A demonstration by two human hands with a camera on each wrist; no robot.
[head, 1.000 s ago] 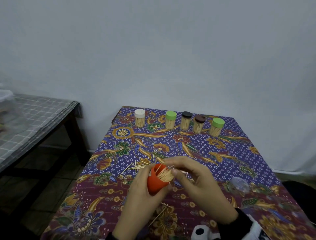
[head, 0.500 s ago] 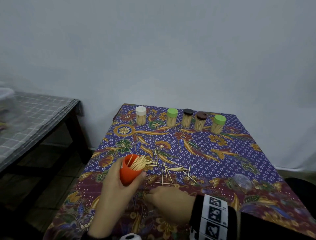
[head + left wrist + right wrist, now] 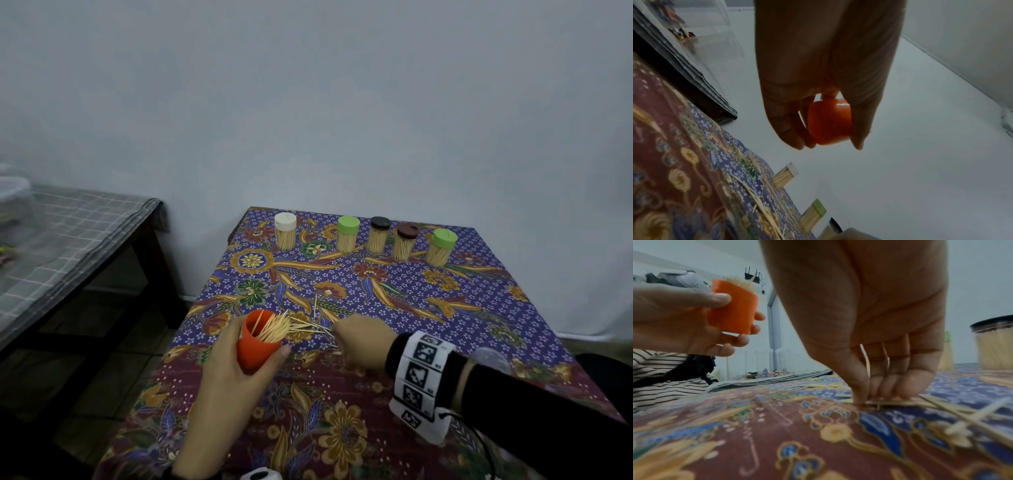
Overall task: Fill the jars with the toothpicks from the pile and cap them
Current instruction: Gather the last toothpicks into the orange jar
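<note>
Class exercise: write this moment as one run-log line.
left hand: grips orange cap part-filled with toothpicks | right hand: fingertips gathering loose toothpicks on tablecloth | five capped jars at back

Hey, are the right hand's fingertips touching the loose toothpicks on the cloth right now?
Touching. In the right wrist view the fingertips of the right hand press down on the loose toothpicks lying on the tablecloth, with no gap visible.
</note>
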